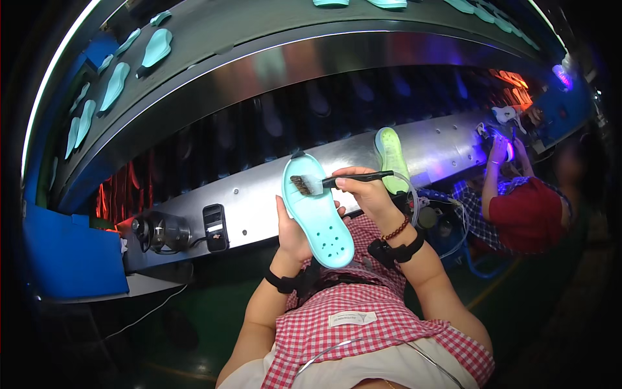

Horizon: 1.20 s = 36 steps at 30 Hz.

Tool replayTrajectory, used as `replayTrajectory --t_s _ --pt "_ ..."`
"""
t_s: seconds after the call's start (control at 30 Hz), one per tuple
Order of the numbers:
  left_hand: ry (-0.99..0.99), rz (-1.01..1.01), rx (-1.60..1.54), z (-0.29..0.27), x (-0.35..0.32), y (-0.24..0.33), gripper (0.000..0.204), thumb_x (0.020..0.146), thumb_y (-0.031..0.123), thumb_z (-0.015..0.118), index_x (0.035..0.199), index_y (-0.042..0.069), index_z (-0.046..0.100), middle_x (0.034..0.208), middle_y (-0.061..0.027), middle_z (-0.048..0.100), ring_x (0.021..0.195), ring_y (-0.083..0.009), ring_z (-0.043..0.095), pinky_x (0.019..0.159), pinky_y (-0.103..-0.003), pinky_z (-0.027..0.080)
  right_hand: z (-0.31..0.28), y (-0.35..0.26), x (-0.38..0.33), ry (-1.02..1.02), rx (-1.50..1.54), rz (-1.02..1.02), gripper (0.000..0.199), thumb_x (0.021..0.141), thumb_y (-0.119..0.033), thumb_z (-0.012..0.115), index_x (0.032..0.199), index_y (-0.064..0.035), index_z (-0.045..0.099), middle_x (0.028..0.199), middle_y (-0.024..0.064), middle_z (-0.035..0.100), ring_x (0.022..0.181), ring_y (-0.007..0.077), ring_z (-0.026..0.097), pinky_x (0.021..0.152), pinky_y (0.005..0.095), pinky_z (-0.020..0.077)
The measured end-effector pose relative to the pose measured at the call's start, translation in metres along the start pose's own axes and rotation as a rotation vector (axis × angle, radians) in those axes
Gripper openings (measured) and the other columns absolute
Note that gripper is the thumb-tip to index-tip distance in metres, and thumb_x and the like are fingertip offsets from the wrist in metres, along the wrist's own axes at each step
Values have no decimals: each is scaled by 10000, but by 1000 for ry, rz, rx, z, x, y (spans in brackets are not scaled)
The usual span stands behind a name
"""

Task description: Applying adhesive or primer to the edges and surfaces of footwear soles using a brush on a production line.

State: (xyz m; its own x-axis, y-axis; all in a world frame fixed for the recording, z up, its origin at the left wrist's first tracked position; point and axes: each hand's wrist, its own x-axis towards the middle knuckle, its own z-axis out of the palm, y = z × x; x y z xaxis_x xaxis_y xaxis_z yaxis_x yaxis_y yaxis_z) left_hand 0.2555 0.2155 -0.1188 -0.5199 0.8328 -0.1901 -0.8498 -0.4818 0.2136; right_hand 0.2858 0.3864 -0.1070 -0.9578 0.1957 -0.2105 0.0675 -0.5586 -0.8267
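A turquoise shoe sole [319, 219], with holes through one end, lies tilted in my left hand [294, 236]. The fingers of that hand wrap around its edges from beneath. My right hand [368, 194] is closed on the black handle of a brush [328, 183]. Its dark bristles touch the sole's upper face toward the far end, and a clear hose [413, 194] runs from the back of the handle. Just beyond my right hand, a yellow-green sole [391, 154] rests on the metal bench [256, 194].
Farther off, a conveyor belt [259, 29] carries several turquoise soles [115, 84]. At the bench's left end are a black-framed device [216, 227] and a dark round machine [162, 232]. Another person [528, 211] works at the right under purple light.
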Motion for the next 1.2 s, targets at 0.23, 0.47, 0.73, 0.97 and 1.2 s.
replayTrajectory --t_s 0.23,0.47,0.73,0.97,1.2 --pt "101 118 70 -10 4 -7 752 847 625 132 1260 53 394 1110 -164 524 1024 -295 520 928 -431 390 21 -2 15 -3 -263 -105 200 755 -55 649 936 26 624 833 70 643 741 95 587 662 223 470" --pt "164 275 36 -14 10 14 667 860 589 215 1235 74 413 1157 -130 502 1068 -266 489 939 -400 384 41 -18 -11 -270 -883 -439 221 682 -113 659 887 -29 671 770 142 632 696 209 601 630 284 464" --pt "133 228 117 4 -6 26 824 818 687 99 1239 53 414 1098 -170 544 965 -322 553 867 -465 437 23 -53 -25 -456 -733 -251 199 710 -84 684 900 -31 665 806 82 643 682 130 593 611 253 470" --pt "68 230 89 21 0 20 760 836 656 140 1216 69 440 1043 -155 581 926 -291 579 832 -423 467 42 -54 -27 -451 -630 -170 202 707 -92 689 897 -26 672 785 84 645 753 117 594 694 241 463" --pt "171 406 207 26 2 28 801 816 679 102 1159 52 464 935 -172 589 820 -293 587 734 -415 491 38 -57 -31 -479 -731 -275 160 719 5 666 878 12 652 865 121 654 812 172 622 731 263 490"
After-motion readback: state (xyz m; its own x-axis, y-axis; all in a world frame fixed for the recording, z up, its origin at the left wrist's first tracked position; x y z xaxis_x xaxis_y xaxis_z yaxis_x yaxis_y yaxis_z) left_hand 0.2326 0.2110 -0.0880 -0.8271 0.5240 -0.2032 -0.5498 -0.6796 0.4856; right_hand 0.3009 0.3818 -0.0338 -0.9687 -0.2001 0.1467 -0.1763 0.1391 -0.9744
